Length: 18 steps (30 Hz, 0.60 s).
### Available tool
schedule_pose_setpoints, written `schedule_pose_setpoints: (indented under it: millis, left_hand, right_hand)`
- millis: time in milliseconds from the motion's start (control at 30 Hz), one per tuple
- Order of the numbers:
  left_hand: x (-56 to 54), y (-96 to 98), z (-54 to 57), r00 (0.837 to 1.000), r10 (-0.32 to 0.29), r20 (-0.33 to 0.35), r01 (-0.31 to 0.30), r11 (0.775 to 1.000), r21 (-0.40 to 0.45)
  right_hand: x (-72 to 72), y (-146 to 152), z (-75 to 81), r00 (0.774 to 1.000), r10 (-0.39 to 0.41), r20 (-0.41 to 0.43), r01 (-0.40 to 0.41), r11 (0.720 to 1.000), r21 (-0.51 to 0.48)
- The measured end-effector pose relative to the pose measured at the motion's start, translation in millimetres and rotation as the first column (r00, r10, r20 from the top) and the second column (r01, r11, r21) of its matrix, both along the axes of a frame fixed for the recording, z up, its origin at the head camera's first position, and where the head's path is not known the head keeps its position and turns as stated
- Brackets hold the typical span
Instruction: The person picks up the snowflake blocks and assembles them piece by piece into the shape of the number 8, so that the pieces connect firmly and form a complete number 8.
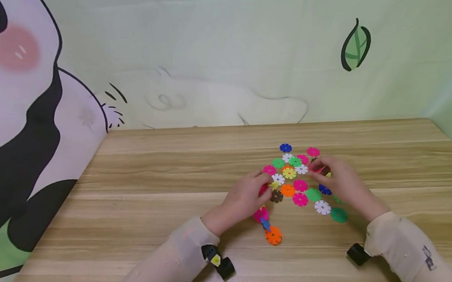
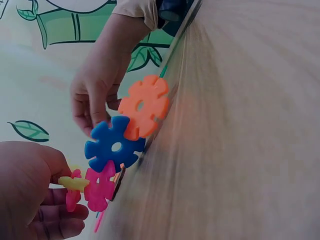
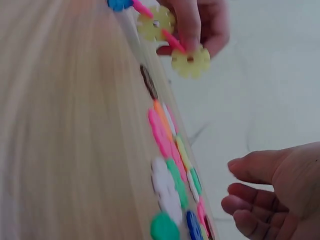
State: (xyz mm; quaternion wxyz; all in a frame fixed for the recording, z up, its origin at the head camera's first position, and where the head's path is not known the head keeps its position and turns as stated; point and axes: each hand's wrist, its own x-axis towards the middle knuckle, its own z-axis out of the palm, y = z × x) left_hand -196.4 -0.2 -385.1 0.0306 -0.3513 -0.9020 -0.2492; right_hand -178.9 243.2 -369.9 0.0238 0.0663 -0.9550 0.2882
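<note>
My left hand (image 1: 249, 195) pinches a chain of notched plastic snowflake discs slotted into one another. In the right wrist view its fingers are at a yellow disc (image 3: 191, 63). Down the chain come a pink disc (image 2: 100, 187), a blue disc (image 2: 115, 145) and, at the near end, an orange disc (image 1: 273, 235). The right hand (image 1: 340, 180) hovers at the right side of the loose discs; its thumb and fingers are apart with nothing seen between them in the right wrist view. The left hand hides part of the chain in the head view.
Several loose discs lie flat between and beyond the hands, among them a white disc (image 1: 322, 207), a green disc (image 1: 338, 215) and a dark blue disc (image 1: 285, 148). They lie on a wooden table (image 1: 153, 177) that meets a printed wall cloth (image 1: 212, 62) at the back.
</note>
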Motion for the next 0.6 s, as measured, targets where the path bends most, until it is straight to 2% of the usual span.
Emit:
schedule_pose_setpoints:
  millis: [200,433,600]
  left_hand:
    - [-0.7,-1.3,-0.7,1.0,0.021,-0.017,-0.021,1.0,-0.009]
    - [-3.0,-2.0,-3.4,0.998,0.026,-0.052,-0.027,0.999,-0.024]
    - [-3.7,-1.9,-4.2,0.998,0.025,-0.062,-0.027,0.999,-0.036]
  right_hand:
    - [-6.0,16,1.1,0.997,0.0,0.077,-0.007,0.996,0.091]
    - [-5.3,27,5.1,0.975,0.117,0.191,-0.144,0.981,0.133]
    - [-4.6,30,2.4,0.963,0.151,0.224,-0.181,0.976,0.121]
